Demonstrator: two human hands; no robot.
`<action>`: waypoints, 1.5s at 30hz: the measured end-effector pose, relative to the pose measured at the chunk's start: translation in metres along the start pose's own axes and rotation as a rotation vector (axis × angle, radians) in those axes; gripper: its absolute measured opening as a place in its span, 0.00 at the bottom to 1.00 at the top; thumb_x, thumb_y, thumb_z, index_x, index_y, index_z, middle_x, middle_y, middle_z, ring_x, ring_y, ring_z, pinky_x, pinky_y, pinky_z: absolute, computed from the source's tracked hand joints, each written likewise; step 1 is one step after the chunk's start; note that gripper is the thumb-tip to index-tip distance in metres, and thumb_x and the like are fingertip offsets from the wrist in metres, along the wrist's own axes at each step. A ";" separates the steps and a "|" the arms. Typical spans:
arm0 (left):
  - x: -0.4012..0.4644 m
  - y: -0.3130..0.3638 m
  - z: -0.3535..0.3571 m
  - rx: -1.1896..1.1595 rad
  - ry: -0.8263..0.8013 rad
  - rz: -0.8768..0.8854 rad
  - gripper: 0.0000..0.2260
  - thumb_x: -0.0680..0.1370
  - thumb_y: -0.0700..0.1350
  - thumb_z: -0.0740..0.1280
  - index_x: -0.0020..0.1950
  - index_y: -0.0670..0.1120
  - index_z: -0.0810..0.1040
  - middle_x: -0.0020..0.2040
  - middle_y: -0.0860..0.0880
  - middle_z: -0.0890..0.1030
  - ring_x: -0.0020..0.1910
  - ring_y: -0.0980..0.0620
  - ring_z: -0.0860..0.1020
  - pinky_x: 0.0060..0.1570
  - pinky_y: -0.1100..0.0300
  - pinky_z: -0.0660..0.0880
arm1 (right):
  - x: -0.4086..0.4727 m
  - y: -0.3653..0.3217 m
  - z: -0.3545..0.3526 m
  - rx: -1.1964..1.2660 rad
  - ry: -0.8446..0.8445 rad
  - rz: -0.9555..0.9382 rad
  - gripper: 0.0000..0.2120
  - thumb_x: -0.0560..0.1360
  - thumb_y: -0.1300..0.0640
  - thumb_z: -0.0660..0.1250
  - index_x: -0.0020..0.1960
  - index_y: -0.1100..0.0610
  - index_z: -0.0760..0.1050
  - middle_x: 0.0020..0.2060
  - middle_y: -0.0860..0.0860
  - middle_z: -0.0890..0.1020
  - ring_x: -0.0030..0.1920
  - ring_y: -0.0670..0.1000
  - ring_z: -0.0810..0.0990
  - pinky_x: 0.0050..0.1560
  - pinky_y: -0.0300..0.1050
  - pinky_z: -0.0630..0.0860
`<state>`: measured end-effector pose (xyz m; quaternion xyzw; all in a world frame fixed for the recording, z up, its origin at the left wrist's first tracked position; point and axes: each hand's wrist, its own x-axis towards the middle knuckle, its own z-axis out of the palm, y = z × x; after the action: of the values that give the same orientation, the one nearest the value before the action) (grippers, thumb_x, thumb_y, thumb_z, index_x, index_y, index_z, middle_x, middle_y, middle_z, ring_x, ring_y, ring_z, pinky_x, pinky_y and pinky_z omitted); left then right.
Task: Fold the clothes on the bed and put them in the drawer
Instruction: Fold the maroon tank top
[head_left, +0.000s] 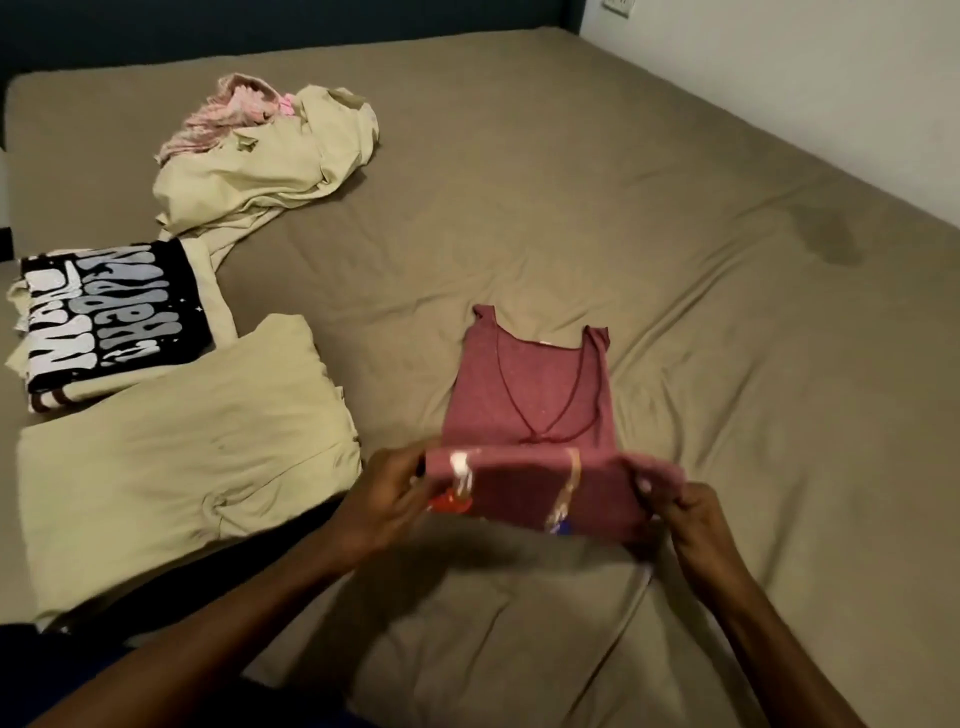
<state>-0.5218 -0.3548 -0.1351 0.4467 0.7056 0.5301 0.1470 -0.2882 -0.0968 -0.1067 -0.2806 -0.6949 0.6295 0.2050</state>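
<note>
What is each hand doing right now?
Left hand: grips the maroon top by its lower left edge.
Right hand: grips its lower right edge.

My maroon top (524, 395) is matt heathered knit with a glossy print; the bed sheet (571, 208) is matt, creased cloth.

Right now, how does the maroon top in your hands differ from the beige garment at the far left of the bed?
The maroon top is smoothed flat, its lower edge lifted and gripped by the left hand and right hand; the beige garment lies crumpled and untouched. The maroon top lies near, the beige garment far, with a pink piece bunched against it. Both rest on the bed.
</note>
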 end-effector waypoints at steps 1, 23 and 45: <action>0.026 0.012 0.003 -0.230 0.071 -0.126 0.16 0.83 0.56 0.63 0.60 0.47 0.83 0.51 0.48 0.86 0.50 0.50 0.84 0.51 0.53 0.80 | 0.022 -0.007 0.000 0.025 0.048 0.012 0.26 0.77 0.45 0.71 0.36 0.68 0.78 0.31 0.58 0.79 0.33 0.50 0.77 0.37 0.43 0.75; 0.183 -0.059 0.035 -0.400 0.335 -0.459 0.07 0.82 0.42 0.67 0.56 0.48 0.84 0.49 0.48 0.87 0.49 0.48 0.85 0.50 0.53 0.81 | 0.176 0.050 0.043 -0.080 0.392 -0.052 0.11 0.84 0.55 0.62 0.61 0.55 0.81 0.54 0.53 0.86 0.54 0.52 0.84 0.55 0.50 0.80; 0.135 -0.025 0.029 0.296 0.140 -0.724 0.20 0.80 0.56 0.69 0.58 0.39 0.81 0.54 0.41 0.84 0.52 0.42 0.82 0.46 0.55 0.74 | 0.134 0.016 0.055 -0.709 0.324 0.346 0.11 0.81 0.56 0.65 0.55 0.66 0.75 0.53 0.64 0.83 0.46 0.61 0.77 0.43 0.47 0.67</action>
<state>-0.5888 -0.2317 -0.1329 0.1480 0.8945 0.3659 0.2098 -0.4231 -0.0506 -0.1381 -0.5416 -0.7699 0.3245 0.0936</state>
